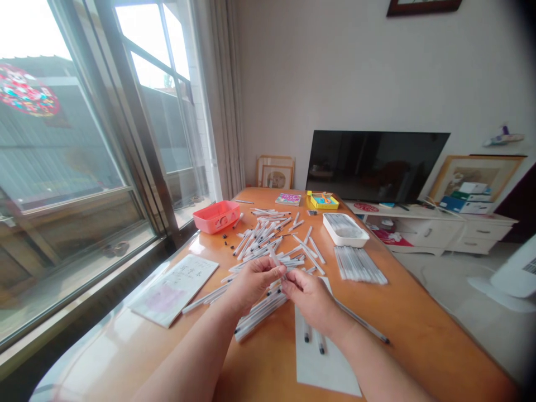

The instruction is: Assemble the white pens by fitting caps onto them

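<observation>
My left hand point(260, 277) and my right hand point(309, 295) meet over the middle of the table. Both are closed in a pinch around one white pen point(273, 254), which points up and away; its lower end is hidden by my fingers. Beyond them spreads a loose heap of similar white pens point(263, 235). More pens point(260, 319) lie side by side below my left hand. Under my right forearm is a white sheet of paper point(310, 371), with black-ended pens point(320, 341) on it. Another pen point(368, 325) slants out to the right of my right wrist.
A notebook point(178, 285) lies at left, with a red plastic basket point(214, 218) behind it. Small black pieces point(226, 243) are scattered nearby. On the right, a white tray point(360, 241) holds pens, beside a neat row of pens point(360, 265). A yellow box point(325, 202) stands farther back.
</observation>
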The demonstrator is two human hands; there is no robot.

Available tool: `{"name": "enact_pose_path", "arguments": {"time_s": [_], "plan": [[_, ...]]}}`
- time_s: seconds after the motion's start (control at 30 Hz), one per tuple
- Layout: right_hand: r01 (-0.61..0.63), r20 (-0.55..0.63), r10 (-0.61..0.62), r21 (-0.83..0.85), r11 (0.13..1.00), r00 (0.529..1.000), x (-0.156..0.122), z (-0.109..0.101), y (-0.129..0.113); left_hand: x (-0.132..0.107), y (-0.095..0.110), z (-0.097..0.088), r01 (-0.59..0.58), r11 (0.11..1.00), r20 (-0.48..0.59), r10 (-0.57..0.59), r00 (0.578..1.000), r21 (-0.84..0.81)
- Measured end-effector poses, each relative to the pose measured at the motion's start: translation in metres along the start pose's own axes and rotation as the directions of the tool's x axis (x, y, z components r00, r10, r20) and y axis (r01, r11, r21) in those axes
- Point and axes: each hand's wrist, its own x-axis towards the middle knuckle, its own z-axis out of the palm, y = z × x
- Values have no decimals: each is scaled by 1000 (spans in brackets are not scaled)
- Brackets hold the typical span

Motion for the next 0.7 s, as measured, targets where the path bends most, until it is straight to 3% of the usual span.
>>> {"name": "enact_pose_path", "arguments": {"time_s": [0.1,0.2,0.23,0.3,0.4,0.5,0.7], "plan": [[53,78,-42,-146,988,996,2,-8,3,1,5,-10,-32,996,-79,39,996,84],[85,39,-77,-299,950,996,4,-17,5,9,3,-35,-46,984,-306,98,947,173],[93,24,-90,-349,932,996,5,-19,5,12,1,-45,-39,982,-401,111,910,184],[103,-2,-115,-425,899,993,5,-23,7,17,-3,-65,-35,987,-593,124,796,160],[102,-13,-125,-492,864,992,5,-26,9,19,-3,-88,-53,998,-764,63,642,37],[85,-16,-110,-535,841,994,5,-28,11,18,6,-101,-83,993,-830,-22,557,-82],[111,11,-130,-594,797,991,5,-29,8,24,25,-116,-121,990,-909,-20,416,-77]]}}
